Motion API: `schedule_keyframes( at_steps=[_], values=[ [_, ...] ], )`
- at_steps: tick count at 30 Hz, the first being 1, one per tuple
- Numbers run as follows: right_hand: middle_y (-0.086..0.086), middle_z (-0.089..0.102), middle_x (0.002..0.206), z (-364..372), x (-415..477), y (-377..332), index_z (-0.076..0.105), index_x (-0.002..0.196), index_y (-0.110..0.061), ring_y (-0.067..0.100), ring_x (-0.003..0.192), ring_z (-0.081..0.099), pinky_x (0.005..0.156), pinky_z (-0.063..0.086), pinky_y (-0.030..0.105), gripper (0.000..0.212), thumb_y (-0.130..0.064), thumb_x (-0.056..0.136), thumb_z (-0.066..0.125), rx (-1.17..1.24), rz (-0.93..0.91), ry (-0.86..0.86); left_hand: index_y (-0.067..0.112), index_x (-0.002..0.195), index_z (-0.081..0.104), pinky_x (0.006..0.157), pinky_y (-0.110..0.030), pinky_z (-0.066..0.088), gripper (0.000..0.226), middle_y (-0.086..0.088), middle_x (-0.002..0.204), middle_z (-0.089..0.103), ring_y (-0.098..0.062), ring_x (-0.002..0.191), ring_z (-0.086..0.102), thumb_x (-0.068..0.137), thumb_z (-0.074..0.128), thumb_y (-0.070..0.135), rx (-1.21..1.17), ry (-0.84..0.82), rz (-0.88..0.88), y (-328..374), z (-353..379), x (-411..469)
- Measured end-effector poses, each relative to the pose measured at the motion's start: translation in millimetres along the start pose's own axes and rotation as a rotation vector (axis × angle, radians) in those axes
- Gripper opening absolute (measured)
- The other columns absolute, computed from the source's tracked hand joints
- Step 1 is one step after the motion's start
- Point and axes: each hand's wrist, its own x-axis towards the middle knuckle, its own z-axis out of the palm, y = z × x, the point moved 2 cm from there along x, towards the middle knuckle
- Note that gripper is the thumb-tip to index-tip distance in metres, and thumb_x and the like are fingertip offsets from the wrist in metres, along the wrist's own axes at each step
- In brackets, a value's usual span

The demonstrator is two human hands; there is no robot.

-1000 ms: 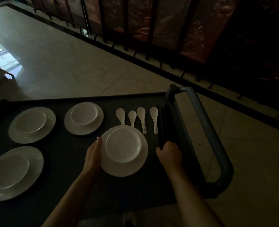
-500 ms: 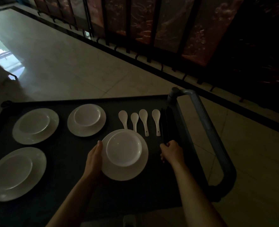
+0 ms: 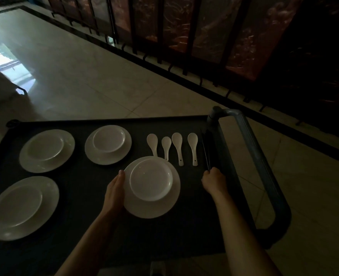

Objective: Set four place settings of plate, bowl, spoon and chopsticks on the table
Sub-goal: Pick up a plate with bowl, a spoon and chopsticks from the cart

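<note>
A white plate (image 3: 154, 208) with a bowl (image 3: 150, 179) in it sits on the dark cart top (image 3: 81, 172). My left hand (image 3: 115, 191) holds this plate's left rim. Several white spoons (image 3: 177, 148) lie in a row just behind the plate. Dark chopsticks (image 3: 205, 148) lie to the right of the spoons, and my right hand (image 3: 213, 180) pinches their near ends. Three more plates with bowls stand to the left: one at the back middle (image 3: 108, 145), one at the back left (image 3: 46, 151), one at the front left (image 3: 22, 208).
The cart's grey push handle (image 3: 264, 166) curves along the right side, close to my right hand. Beyond the cart lies a pale tiled floor (image 3: 85, 76). A dark folding screen (image 3: 204, 32) stands along the back.
My right hand has slid back along the chopsticks to their near ends and now pinches them. My left hand stays on the plate's rim.
</note>
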Motion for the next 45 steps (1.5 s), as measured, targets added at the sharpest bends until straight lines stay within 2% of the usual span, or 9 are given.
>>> schedule_keyframes(
  at_steps=[3, 6, 8, 15, 19, 27, 32, 36, 45],
  values=[
    [0.015, 0.054, 0.137, -3.1, 2.7, -2.5, 0.043, 0.142, -0.011, 0.028, 0.12, 0.058, 0.081, 0.049, 0.033, 0.041, -0.027, 0.104, 0.042, 0.059, -0.074, 0.087, 0.042, 0.117, 0.055, 0.069, -0.043, 0.054, 0.034, -0.002, 0.11, 0.065, -0.027, 0.096, 0.068, 0.093, 0.041, 0.061, -0.01, 0.01, -0.004, 0.9, 1.0, 0.5],
    [0.002, 0.058, 0.095, -0.7, 11.5, -9.2, 0.052, 0.128, -0.014, 0.009, 0.077, 0.058, 0.053, 0.035, 0.02, 0.034, -0.034, 0.101, 0.048, 0.121, -0.159, 0.133, 0.046, 0.102, 0.059, 0.07, -0.043, 0.053, 0.025, -0.002, 0.108, 0.067, -0.026, 0.095, 0.068, 0.094, 0.041, 0.06, -0.024, 0.026, 0.002, 1.2, 2.3, 2.3],
    [-0.006, 0.051, 0.085, 2.4, 20.9, -15.0, 0.056, 0.118, -0.017, -0.001, 0.064, 0.045, 0.049, 0.031, 0.019, 0.027, -0.035, 0.098, 0.053, 0.144, -0.187, 0.143, 0.044, 0.098, 0.062, 0.071, -0.043, 0.053, 0.026, -0.003, 0.107, 0.069, -0.025, 0.093, 0.069, 0.094, 0.04, 0.058, -0.041, 0.036, 0.014, 2.0, 2.9, 2.9],
    [-0.007, 0.058, 0.079, 17.2, 49.8, -36.8, 0.06, 0.1, -0.021, 0.001, 0.061, 0.052, 0.045, 0.035, 0.018, 0.021, -0.035, 0.088, 0.069, 0.099, -0.204, 0.15, 0.035, 0.12, 0.056, 0.099, -0.061, 0.045, 0.036, -0.009, 0.121, 0.062, -0.034, 0.108, 0.062, 0.095, 0.041, 0.057, -0.105, 0.061, 0.007, 6.4, -1.7, 6.1],
    [0.005, 0.066, 0.094, 25.9, 59.0, -42.9, 0.06, 0.104, -0.019, 0.015, 0.075, 0.064, 0.049, 0.043, 0.024, 0.027, -0.035, 0.086, 0.072, 0.023, -0.153, 0.133, 0.031, 0.13, 0.053, 0.098, -0.061, 0.045, 0.047, -0.01, 0.124, 0.061, -0.035, 0.108, 0.062, 0.094, 0.04, 0.059, -0.128, 0.071, 0.005, 6.2, -7.0, 5.0],
    [0.003, 0.063, 0.091, 28.6, 66.3, -49.0, 0.061, 0.098, -0.018, 0.014, 0.074, 0.061, 0.051, 0.04, 0.024, 0.016, -0.03, 0.09, 0.068, -0.042, -0.145, 0.061, 0.037, 0.124, 0.057, 0.088, -0.056, 0.052, 0.046, -0.007, 0.119, 0.065, -0.032, 0.102, 0.067, 0.089, 0.044, 0.064, -0.139, 0.083, 0.022, 4.8, -14.4, 5.6],
    [-0.008, 0.054, 0.077, 29.7, 62.0, -38.8, 0.059, 0.087, -0.027, 0.003, 0.066, 0.052, 0.05, 0.034, 0.021, 0.008, -0.031, 0.092, 0.063, 0.063, -0.221, 0.013, 0.043, 0.109, 0.061, 0.093, -0.059, 0.05, 0.032, -0.006, 0.115, 0.066, -0.031, 0.102, 0.067, 0.092, 0.042, 0.062, -0.142, 0.098, 0.016, 6.8, -13.7, 2.5],
    [0.0, 0.063, 0.078, 19.8, 44.7, -28.9, 0.061, 0.079, -0.026, 0.011, 0.066, 0.06, 0.054, 0.04, 0.023, 0.015, -0.034, 0.092, 0.061, 0.262, -0.247, 0.038, 0.044, 0.106, 0.061, 0.096, -0.058, 0.048, 0.028, -0.006, 0.116, 0.066, -0.03, 0.103, 0.066, 0.095, 0.04, 0.059, -0.154, 0.087, 0.035, 9.7, -12.3, -3.4],
    [-0.008, 0.055, 0.053, 20.0, -48.9, -42.7, 0.072, 0.087, -0.023, 0.003, 0.047, 0.049, 0.048, 0.043, 0.023, 0.023, -0.043, 0.092, 0.061, 0.705, -0.313, -0.25, 0.046, 0.096, 0.066, 0.077, -0.047, 0.056, 0.034, -0.001, 0.102, 0.075, -0.022, 0.087, 0.075, 0.084, 0.044, 0.068, -0.234, 0.081, 0.127, 24.3, -26.3, -19.4]
  ],
)
